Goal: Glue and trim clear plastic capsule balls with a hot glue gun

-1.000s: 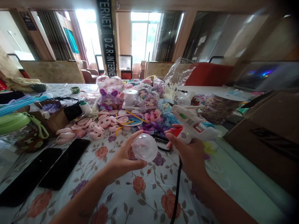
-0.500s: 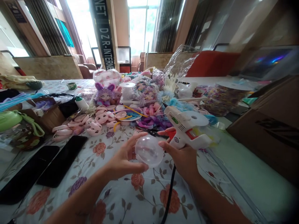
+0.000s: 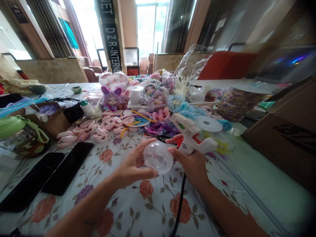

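Between my hands is a clear plastic ball (image 3: 158, 158), held above the flowered tablecloth. My left hand (image 3: 138, 161) grips it from the left, thumb below and fingers behind. In my right hand (image 3: 191, 164) is a white glue gun (image 3: 189, 131) with a red trigger, its body tilted and its nozzle pointing up and to the left. The thumb and fingertips of that hand also come close to the ball's right side; whether they press on it I cannot tell. A black cord (image 3: 181, 197) runs down from the gun.
Pink doll-face parts (image 3: 100, 133) and purple-haired dolls (image 3: 111, 98) are heaped ahead. Two black phones (image 3: 67, 168) lie at left, near an open carton (image 3: 55, 121). A white spool (image 3: 208, 124) lies behind the gun. A large cardboard box (image 3: 283, 131) stands at right.
The glue gun has tilted slightly and shifted a little to the left. The ball has turned slightly in my fingers. The whole view has moved a little.
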The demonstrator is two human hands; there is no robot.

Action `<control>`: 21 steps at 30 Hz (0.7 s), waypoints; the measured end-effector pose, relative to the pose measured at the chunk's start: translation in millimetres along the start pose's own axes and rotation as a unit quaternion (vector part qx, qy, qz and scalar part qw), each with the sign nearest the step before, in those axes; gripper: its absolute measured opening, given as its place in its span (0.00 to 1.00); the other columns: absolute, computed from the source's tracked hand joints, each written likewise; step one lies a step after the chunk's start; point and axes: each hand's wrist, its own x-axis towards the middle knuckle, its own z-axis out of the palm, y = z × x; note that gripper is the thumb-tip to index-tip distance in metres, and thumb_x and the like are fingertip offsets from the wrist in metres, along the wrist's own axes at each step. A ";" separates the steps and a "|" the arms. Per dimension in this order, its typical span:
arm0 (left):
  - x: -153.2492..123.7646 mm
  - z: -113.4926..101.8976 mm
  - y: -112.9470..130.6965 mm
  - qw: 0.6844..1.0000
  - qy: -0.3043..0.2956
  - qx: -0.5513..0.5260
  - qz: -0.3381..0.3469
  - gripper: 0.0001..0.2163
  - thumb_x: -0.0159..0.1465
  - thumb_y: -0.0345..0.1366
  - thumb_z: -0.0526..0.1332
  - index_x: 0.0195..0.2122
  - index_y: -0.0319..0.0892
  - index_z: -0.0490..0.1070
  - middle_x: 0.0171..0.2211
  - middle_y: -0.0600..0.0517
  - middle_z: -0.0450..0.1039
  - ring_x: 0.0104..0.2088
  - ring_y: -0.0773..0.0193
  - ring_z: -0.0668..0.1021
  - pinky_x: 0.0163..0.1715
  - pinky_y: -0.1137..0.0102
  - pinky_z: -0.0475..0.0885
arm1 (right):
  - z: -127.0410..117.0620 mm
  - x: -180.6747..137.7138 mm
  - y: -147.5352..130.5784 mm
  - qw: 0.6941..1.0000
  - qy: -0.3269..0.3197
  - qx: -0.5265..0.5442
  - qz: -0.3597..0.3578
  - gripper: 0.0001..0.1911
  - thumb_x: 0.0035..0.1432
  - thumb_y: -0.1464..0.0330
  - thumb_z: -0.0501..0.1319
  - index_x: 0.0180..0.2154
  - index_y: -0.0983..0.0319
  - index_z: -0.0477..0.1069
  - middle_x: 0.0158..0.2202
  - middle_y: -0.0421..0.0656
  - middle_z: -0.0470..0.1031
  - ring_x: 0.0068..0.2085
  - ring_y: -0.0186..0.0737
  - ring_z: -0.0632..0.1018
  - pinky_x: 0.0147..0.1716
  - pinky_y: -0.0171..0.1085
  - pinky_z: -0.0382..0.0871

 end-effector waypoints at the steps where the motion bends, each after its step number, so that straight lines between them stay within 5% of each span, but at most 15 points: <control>1: 0.1 0.4 0.2 1.000 0.002 -0.005 -0.003 0.36 0.49 0.28 0.72 0.59 0.53 0.64 0.52 0.48 0.69 0.51 0.53 0.74 0.44 0.66 0.73 | 0.0 0.1 0.4 1.000 -0.002 -0.003 0.000 0.22 0.47 0.54 0.71 0.40 0.59 0.71 0.37 0.43 0.81 0.26 0.35 0.72 0.28 0.35 0.68; 21: 2.8 -7.0 -6.3 0.991 0.008 -0.110 -0.078 0.35 0.45 0.25 0.70 0.55 0.51 0.69 0.43 0.50 0.75 0.40 0.58 0.76 0.34 0.71 0.70 | -2.0 3.5 18.5 0.997 -0.070 0.000 0.037 0.26 0.46 0.52 0.71 0.43 0.58 0.72 0.39 0.43 0.80 0.36 0.44 0.77 0.34 0.39 0.70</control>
